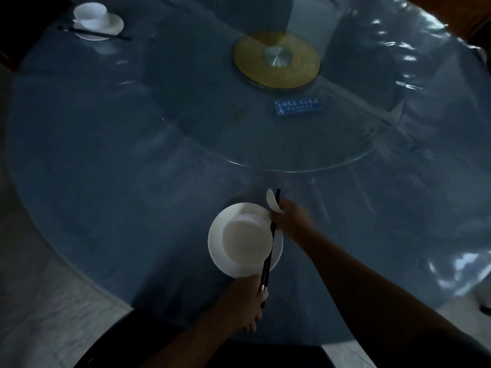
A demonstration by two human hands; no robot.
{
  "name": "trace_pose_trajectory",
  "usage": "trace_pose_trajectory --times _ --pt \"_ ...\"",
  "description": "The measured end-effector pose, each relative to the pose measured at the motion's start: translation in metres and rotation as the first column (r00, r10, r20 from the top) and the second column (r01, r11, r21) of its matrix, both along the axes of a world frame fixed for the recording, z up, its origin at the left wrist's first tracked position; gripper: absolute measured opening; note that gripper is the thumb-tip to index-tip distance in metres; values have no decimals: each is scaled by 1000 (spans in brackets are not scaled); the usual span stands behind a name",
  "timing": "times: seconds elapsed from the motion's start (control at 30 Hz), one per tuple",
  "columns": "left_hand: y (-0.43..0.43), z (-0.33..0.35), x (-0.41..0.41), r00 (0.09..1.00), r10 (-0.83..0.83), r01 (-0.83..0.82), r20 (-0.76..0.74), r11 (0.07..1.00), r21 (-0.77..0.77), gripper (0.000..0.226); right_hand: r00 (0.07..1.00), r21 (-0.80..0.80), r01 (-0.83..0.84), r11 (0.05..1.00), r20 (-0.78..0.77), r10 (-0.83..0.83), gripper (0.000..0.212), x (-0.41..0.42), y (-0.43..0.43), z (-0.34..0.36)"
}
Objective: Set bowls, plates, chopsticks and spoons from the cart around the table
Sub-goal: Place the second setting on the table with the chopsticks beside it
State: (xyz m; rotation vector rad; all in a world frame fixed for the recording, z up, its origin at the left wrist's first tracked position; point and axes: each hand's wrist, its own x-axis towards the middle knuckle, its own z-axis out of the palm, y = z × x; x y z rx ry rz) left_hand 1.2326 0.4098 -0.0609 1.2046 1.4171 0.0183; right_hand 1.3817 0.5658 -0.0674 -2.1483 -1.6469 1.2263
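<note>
Two-handed at the table's [127, 160] six o'clock edge, grips the chopsticks [272, 239] by the near end in the left hand [245, 301], pinches their far end plus a spoon [272, 201] in the right hand [291, 219] at three o'clock of the plate [215, 248] and bowl [244, 240], and risks dropping the spoon from that crowded pinch.

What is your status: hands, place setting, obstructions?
Right hand pinches white ceramic spoon and black chopsticks. Left hand at round white plate's near rim, grip unclear. White bowl on plate. Nothing obstructing.
</note>
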Motion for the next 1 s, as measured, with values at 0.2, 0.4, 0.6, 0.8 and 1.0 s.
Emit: trace_pose_trajectory --times 0.2,0.4,0.6,0.8,1.0 --pt "2 -7 -3 999 -35 37 36 998 -44 27 998 38 58 998 -13 -58 22 -3 -5 -6" --pt "-1 -8 -11 989 72 -54 129 990 -134 32 994 50 106 993 -18 -105 30 -4 -7 -10" --pt "-2 1 -26 990 93 -65 102 966 -250 28 981 118 162 980 -125 -148 49 5 -27 4" --pt "11 10 -73 928 373 -372 -20 927 45 17 977 243 90 966 -209 -39 23 22 -55 29" --pt "58 15 -76 889 433 -458 151 853 251 38 959 215 -281 935 34 281 7 11 -63 28"
